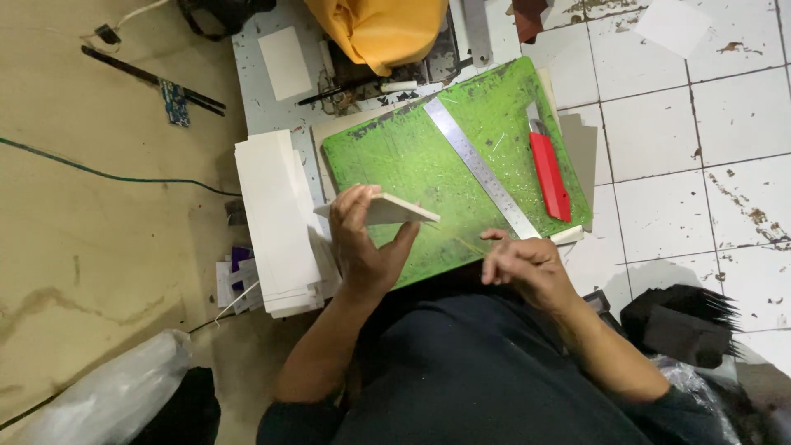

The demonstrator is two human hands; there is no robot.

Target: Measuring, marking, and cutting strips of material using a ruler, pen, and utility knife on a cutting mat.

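My left hand (365, 244) grips a small stack of cream cardboard pieces (391, 211), held edge-on above the near left part of a green cutting mat (395, 156). My right hand (525, 263) hovers at the mat's near edge with fingers loosely curled, holding nothing, close to the lower end of a long metal ruler (479, 167) that lies diagonally across the mat. A red utility knife (549, 175) lies on the mat's right side, beyond my right hand.
A pile of white boards (276, 218) sits left of the mat. An orange bag (381, 29) lies at the far side. Black foam pieces (685, 323) rest on the white tiled floor at right. A clear plastic bag (115, 395) is at lower left.
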